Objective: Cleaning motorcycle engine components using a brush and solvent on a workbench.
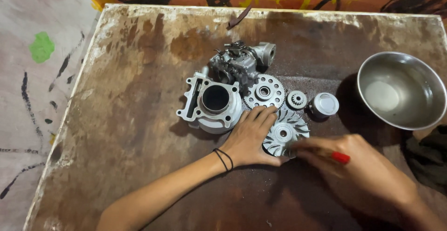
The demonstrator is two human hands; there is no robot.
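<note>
The right hand [358, 166] lies nearest the camera, near the tabletop's [139, 119] near edge toward the right corner. Its fingers are curled shut around a red-handled tool [341, 157], whose tip reaches the near rim of a finned metal disc [285, 132]. The left hand [249, 138] rests flat and half open on that disc's left side, fingers spread over its edge, with 2 thin black bands [224, 159] on the wrist. The disc lies around the middle of the tabletop. Just beside it, toward the far edge, sit a large toothed gear [264, 91], a small gear [296, 99] and a short piston [324, 104]. A grey cylinder block [212, 105] stands left of the hand, touching a carburettor [240, 61] behind it. A steel bowl [401, 90] sits at the right edge.
</note>
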